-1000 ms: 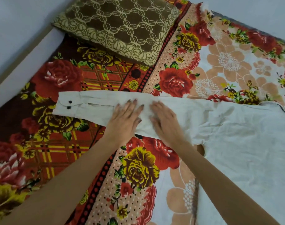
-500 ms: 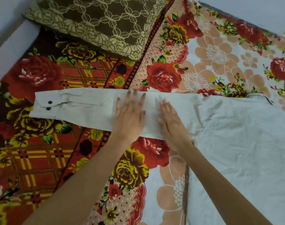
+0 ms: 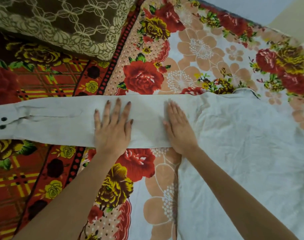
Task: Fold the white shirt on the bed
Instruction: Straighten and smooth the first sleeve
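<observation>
step: flattening sleeve | left hand (image 3: 111, 129) and right hand (image 3: 179, 129): both flat, palms down, grasping nothing | white shirt (image 3: 243, 144): body right of right hand, sleeve (image 3: 52, 122) under both palms, cuff far left | tip: press evenly, stroke outward toward cuff, avoid dragging cloth over bedsheet (image 3: 199, 49).

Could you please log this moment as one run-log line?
left hand: flat on sleeve | right hand: flat on sleeve | shirt: unfolded on bed

White shirt (image 3: 243, 144), pillow (image 3: 61, 19) on bed (image 3: 199, 49)
</observation>
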